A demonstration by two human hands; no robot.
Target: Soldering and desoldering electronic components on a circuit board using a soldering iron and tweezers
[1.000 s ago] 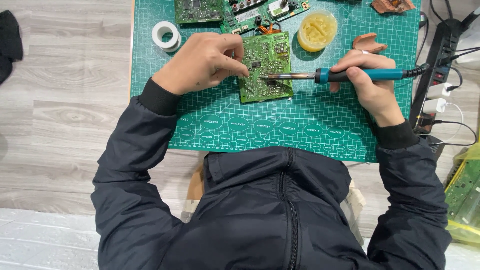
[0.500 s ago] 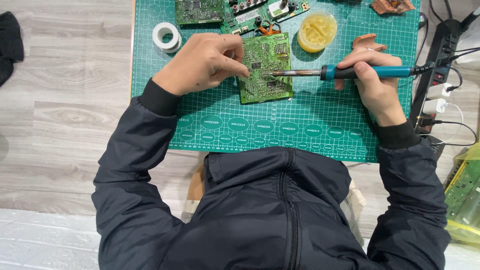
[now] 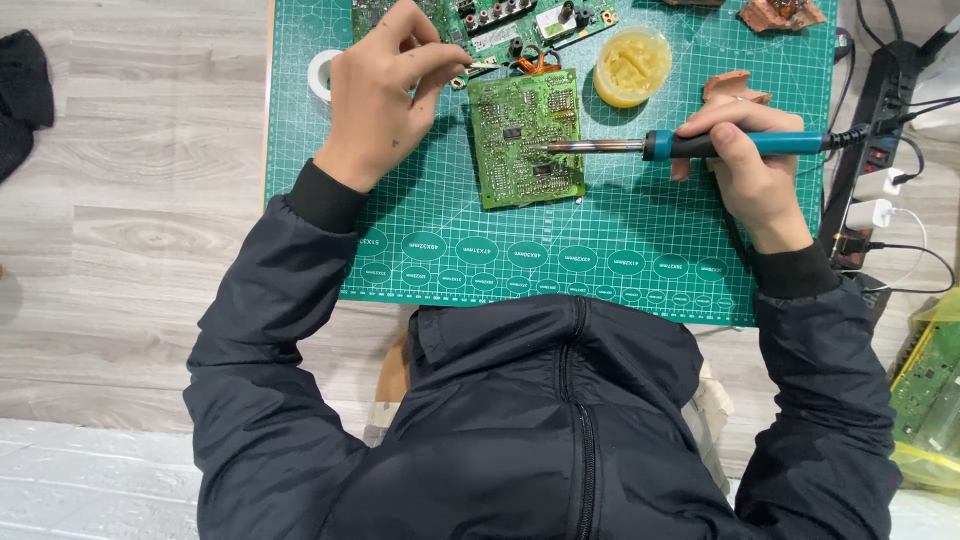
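A small green circuit board (image 3: 525, 140) lies on the green cutting mat (image 3: 600, 250). My right hand (image 3: 750, 175) grips a blue-handled soldering iron (image 3: 735, 145), and its metal tip rests on the middle of the board. My left hand (image 3: 385, 95) is lifted off the board, up and to the left of it. Its thumb and forefinger are pinched on a small pale piece (image 3: 484, 66) beside a larger circuit board (image 3: 500, 15) at the mat's far edge. A white solder roll (image 3: 320, 75) shows partly behind this hand.
A round yellow tub of flux (image 3: 632, 65) stands just beyond the small board. Brown sponge bits (image 3: 780, 12) lie at the far right of the mat. A black power strip (image 3: 880, 130) with plugs and cables runs along the right; more green boards (image 3: 930, 400) lie lower right. A black cloth (image 3: 20, 95) lies at the left.
My left hand has left the small board's edge and moved up toward the far boards, fingers pinched. The camera view has shifted closer. The soldering iron stays with its tip on the board.
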